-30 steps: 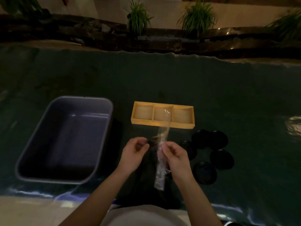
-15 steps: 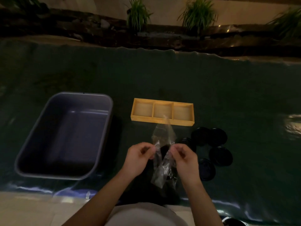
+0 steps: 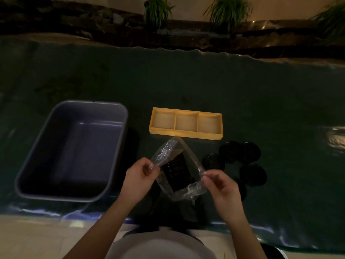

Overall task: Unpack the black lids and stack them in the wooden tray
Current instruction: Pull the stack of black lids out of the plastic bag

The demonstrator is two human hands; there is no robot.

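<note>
A clear plastic bag [image 3: 169,152] is stretched wide between my hands, just in front of the wooden tray. Inside it a stack of black lids [image 3: 176,171] lies on its side. My left hand [image 3: 139,177] pinches the bag's left edge and my right hand [image 3: 219,186] pinches its right edge. The wooden tray [image 3: 183,135] has three compartments, all with nothing in them. Several loose black lids [image 3: 253,174] lie flat on the dark green cloth to the right of the bag, partly behind my right hand.
A large grey plastic tub [image 3: 56,196] stands on the left with nothing inside. The dark green cloth [image 3: 205,81] covers the table up to a stone ledge with plants at the back. The table's near edge runs just below my wrists.
My hands have drawn apart, pulling the bag from a narrow strip into a wide opening. The stack of lids inside now shows.
</note>
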